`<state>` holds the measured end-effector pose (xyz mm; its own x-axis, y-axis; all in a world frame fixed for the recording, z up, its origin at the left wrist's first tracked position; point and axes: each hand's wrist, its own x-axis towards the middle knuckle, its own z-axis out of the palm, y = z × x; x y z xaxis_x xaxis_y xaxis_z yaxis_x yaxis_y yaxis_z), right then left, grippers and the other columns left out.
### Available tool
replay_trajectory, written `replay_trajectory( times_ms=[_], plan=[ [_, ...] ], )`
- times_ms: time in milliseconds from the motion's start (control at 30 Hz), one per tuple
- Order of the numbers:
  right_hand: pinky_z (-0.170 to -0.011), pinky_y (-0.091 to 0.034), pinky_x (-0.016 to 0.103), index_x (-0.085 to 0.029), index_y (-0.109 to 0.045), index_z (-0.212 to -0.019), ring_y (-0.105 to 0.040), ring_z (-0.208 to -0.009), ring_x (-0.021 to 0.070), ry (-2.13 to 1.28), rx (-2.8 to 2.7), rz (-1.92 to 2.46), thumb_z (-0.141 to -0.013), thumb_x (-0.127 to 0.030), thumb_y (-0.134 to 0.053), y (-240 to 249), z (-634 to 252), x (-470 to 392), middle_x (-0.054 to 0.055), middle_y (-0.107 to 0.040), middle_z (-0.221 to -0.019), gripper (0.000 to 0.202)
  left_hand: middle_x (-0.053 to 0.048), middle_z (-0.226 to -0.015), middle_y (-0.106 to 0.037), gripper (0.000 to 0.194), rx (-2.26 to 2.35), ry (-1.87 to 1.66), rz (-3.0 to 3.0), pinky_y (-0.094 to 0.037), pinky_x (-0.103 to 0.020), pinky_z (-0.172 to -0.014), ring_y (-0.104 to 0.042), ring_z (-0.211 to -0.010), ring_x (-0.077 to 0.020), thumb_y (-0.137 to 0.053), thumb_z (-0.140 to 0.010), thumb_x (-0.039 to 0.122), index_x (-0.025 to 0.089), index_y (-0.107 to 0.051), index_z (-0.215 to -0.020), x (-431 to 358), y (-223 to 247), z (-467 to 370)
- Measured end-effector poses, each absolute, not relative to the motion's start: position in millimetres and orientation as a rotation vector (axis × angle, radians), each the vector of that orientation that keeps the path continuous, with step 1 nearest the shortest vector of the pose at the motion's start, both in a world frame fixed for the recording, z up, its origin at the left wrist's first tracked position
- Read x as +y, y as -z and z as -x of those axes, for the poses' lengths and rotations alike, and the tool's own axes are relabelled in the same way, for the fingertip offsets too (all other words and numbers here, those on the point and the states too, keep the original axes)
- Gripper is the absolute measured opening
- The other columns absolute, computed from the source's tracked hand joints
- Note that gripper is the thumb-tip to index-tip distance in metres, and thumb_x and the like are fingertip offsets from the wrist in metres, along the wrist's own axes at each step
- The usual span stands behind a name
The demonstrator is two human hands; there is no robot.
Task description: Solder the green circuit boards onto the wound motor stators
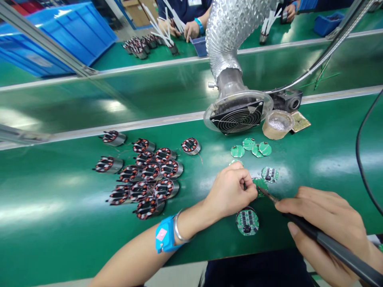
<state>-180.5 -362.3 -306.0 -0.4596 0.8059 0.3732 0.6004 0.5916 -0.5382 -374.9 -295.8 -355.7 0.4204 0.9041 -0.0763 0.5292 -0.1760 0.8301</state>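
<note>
My right hand [332, 223] grips a soldering iron [308, 228] by its black handle. The iron's tip reaches a round green circuit board [261, 186] lying in front of my left hand. My left hand [231, 187] is closed in a pinch at that board's left edge, and what it holds is hidden by the fingers. Just below sits a round board with black chips [247, 222], apparently on top of a motor stator. Another chip-covered board [270, 174] lies beyond the iron's tip. Several plain green round boards [237, 151] lie farther back.
Several motor stators [150, 171] with copper windings stand at left. A fume extractor [239, 115] on a foil duct [229, 36] hangs over the back. Beside it are a round tub [278, 124] and a small square tray [300, 121]. Across the bench, co-workers' hands [191, 30] handle parts.
</note>
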Motion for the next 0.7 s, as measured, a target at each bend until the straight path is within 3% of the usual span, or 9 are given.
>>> replay_trajectory(
  times_ms=[467,700],
  plan=[
    [-0.052,-0.042,0.031,-0.016,-0.060,-0.095,-0.057,-0.058,0.0146,-0.367,-2.289,1.076,-0.078,-0.004,-0.047,305,186,-362,0.002,-0.061,-0.069,0.024,0.003,-0.062,-0.048,0.016,1.233,-0.598,-1.910,-0.032,-0.021,-0.053,-0.045,-0.057,-0.0087,-0.060,-0.068,0.008,0.016,-0.052,-0.056,-299,354,373],
    [-0.055,-0.046,0.032,-0.022,-0.062,-0.101,-0.064,-0.071,0.0195,-0.347,-2.121,1.246,-0.084,-0.010,-0.050,303,174,-378,0.004,-0.064,-0.079,0.024,0.003,-0.062,-0.048,0.018,1.234,-0.589,-1.923,-0.033,-0.022,-0.053,-0.045,-0.058,-0.0093,-0.059,-0.068,0.007,0.016,-0.051,-0.055,-299,353,373]
  ],
)
